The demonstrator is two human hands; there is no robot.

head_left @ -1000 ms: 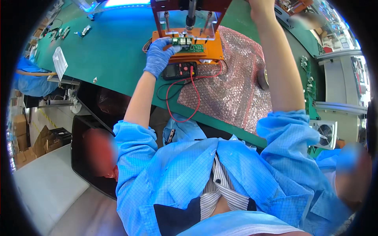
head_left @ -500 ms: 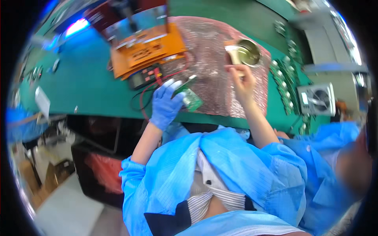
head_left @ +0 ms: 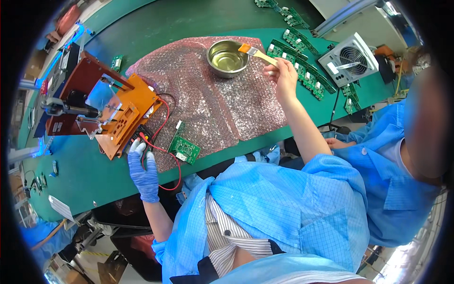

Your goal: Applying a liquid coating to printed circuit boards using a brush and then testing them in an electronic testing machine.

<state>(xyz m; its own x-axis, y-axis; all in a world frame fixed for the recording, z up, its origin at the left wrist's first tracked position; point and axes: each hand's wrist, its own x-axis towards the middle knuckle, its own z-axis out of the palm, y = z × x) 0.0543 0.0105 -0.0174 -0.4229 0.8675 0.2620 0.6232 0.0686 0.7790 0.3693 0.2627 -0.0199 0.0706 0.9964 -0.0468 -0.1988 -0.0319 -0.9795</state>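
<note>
Holds a flat brush (head_left: 261, 56) in the bare right grip (head_left: 286, 81), closed on the handle's near right end between thumb and fingertips. Points the orange bristles (head_left: 245, 48) left and slightly far, in line with the far right rim of a metal bowl (head_left: 228, 74) containing yellowish liquid (head_left: 226, 60). Cannot tell whether touching the rim or hovering just above. Has the bowl left of the right grip and near to it, set toward the far side of a pinkish bubble-wrap sheet (head_left: 203, 99).

Has the left grip (head_left: 143, 174), in a blue glove, at the near left, partly spread, with a gap between thumb and fingers and nothing visibly grasped. Cannot tell whether touching the dark multimeter (head_left: 138, 135) just beyond the fingertips or the red lead (head_left: 163, 126) running past.

Has a green circuit board (head_left: 186, 150) just right of the left grip, apart from the glove, lying by the near edge of the sheet with a narrow board (head_left: 175, 136) tilted up at the left side; well apart from the right grip.

Includes the orange base (head_left: 136, 100) of a fixture beyond the left grip, more green boards (head_left: 309, 81) in slanting rows on the bench (head_left: 189, 23) right of the right grip, and a white fan-vented device (head_left: 351, 61) farther right. Shows a co-worker's sleeve (head_left: 378, 146) at the near right.
</note>
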